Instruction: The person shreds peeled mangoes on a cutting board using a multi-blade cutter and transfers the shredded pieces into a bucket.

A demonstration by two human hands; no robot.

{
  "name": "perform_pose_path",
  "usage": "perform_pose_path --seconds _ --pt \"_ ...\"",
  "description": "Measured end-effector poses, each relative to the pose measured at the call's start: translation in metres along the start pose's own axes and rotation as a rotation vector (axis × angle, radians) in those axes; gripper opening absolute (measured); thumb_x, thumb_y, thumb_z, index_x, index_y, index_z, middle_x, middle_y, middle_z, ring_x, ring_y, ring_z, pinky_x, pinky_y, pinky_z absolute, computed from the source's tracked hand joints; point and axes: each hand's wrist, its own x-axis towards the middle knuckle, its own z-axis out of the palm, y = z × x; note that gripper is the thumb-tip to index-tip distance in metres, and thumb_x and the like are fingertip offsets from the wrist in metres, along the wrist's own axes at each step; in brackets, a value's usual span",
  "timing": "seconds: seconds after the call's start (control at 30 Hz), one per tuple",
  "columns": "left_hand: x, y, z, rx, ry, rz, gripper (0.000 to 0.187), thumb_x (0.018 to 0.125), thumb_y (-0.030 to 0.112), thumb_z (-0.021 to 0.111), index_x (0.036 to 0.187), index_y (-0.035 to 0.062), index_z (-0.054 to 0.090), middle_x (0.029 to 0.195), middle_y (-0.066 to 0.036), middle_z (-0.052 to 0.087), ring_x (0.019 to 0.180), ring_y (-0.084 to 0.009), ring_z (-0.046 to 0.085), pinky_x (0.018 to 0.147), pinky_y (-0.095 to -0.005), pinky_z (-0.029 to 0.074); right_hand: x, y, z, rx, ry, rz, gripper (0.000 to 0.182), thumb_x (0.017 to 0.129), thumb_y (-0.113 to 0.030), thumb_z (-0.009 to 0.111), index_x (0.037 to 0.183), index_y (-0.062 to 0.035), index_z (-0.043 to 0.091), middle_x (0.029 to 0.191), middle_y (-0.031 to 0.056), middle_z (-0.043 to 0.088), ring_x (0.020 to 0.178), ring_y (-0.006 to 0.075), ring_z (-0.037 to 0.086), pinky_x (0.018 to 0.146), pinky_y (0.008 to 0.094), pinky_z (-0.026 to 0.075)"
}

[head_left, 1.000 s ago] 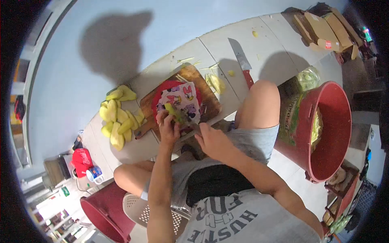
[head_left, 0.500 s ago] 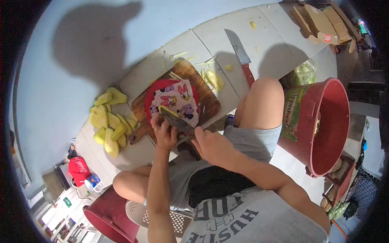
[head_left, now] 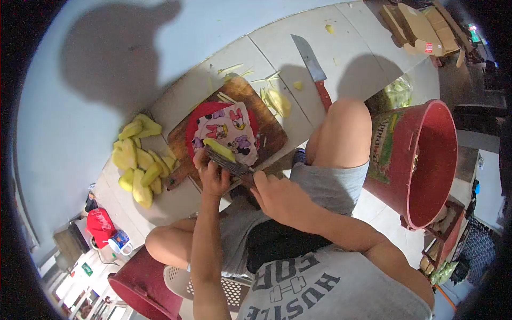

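My left hand (head_left: pixel 212 177) holds a yellow-green fruit piece (head_left: pixel 219 150) over a red plate (head_left: pixel 194 127) with a cartoon print, which sits on a wooden cutting board (head_left: pixel 265 125). My right hand (head_left: pixel 274 192) grips the handle of a dark-bladed knife (head_left: pixel 228 165), whose blade lies against the fruit piece. Both hands are close together at the near edge of the board, above my knees.
A pile of peeled yellow fruit pieces (head_left: pixel 137 160) lies left of the board. A red-handled knife (head_left: pixel 314 72) rests on the white floor tiles beyond. A red bucket (head_left: pixel 433 160) stands right of my knee; another red bucket (head_left: pixel 140 288) lower left.
The fruit piece has turned and come up in my left hand, and the knife blade in my right hand now lies across it. The view shifted slightly.
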Motion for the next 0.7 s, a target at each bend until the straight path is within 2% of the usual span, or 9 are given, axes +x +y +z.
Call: perform_pose_path --seconds 0.03,0.17,0.27,0.33,0.43,0.57,0.63,0.7 --pt "-0.001 -0.001 0.0 0.008 -0.006 -0.006 0.033 0.081 0.018 0.066 0.11 0.0038 0.061 0.131 -0.027 0.046 0.116 -0.042 0.046 0.1 -0.0519 0.036 0.003 0.005 0.009 0.004 0.049 -0.017 0.026 0.1 -0.027 0.051 0.103 -0.0009 0.047 0.074 0.0224 0.066 0.066 0.0394 0.07 0.055 0.0472 0.058" --pt "0.002 -0.005 0.001 -0.021 -0.004 -0.008 0.033 0.083 0.019 0.065 0.112 0.004 0.06 0.131 -0.027 0.045 0.117 -0.0424 0.046 0.101 -0.0522 0.037 0.033 0.034 0.032 0.012 0.005 0.04 0.026 0.099 -0.026 0.052 0.103 -0.0006 0.047 0.074 0.0235 0.066 0.067 0.0404 0.069 0.055 0.0484 0.058" --pt "0.001 -0.003 0.0 -0.081 -0.012 -0.017 0.031 0.085 0.02 0.064 0.112 0.0036 0.06 0.131 -0.028 0.045 0.118 -0.0427 0.045 0.101 -0.052 0.037 0.019 0.018 0.013 0.018 -0.002 0.048 0.026 0.098 -0.025 0.053 0.103 0.0 0.047 0.074 0.0245 0.066 0.067 0.0414 0.069 0.056 0.0497 0.057" --pt "0.004 0.004 -0.002 -0.028 0.026 0.035 0.029 0.086 0.019 0.064 0.11 0.0031 0.06 0.132 -0.028 0.045 0.118 -0.0427 0.045 0.1 -0.0512 0.038 0.005 0.004 0.001 0.058 0.014 0.013 0.027 0.098 -0.025 0.053 0.105 0.0009 0.048 0.074 0.0247 0.066 0.069 0.0418 0.069 0.057 0.0499 0.058" --pt "0.009 0.01 -0.004 0.003 0.014 0.003 0.029 0.086 0.02 0.065 0.109 0.0029 0.059 0.131 -0.029 0.045 0.117 -0.0432 0.046 0.099 -0.0506 0.038 0.002 -0.003 -0.004 0.049 -0.012 0.017 0.028 0.097 -0.024 0.054 0.106 0.0018 0.048 0.074 0.0239 0.066 0.069 0.0414 0.07 0.058 0.049 0.058" --pt "0.0 0.003 0.001 -0.057 0.049 -0.027 0.032 0.087 0.022 0.065 0.111 0.0032 0.059 0.133 -0.028 0.045 0.117 -0.0439 0.046 0.099 -0.0507 0.038 0.035 0.018 0.034 0.069 0.022 -0.022 0.029 0.097 -0.024 0.053 0.109 0.0022 0.048 0.075 0.0236 0.067 0.069 0.0413 0.07 0.059 0.0486 0.058" --pt "0.001 -0.002 0.0 -0.082 0.063 0.049 0.034 0.086 0.022 0.066 0.114 0.0032 0.06 0.135 -0.028 0.044 0.118 -0.0446 0.045 0.099 -0.0512 0.038 0.048 0.014 0.041 -0.01 -0.026 0.045 0.029 0.098 -0.023 0.051 0.11 0.0026 0.049 0.075 0.0223 0.067 0.07 0.0401 0.07 0.06 0.0484 0.059" --pt "0.0 -0.002 -0.001 -0.063 0.041 0.033 0.035 0.086 0.023 0.066 0.114 0.0028 0.061 0.136 -0.029 0.044 0.12 -0.045 0.045 0.1 -0.0518 0.037 0.047 0.014 0.037 -0.019 -0.04 0.051 0.028 0.098 -0.023 0.051 0.111 0.0026 0.049 0.075 0.022 0.068 0.072 0.0399 0.071 0.06 0.0485 0.059"
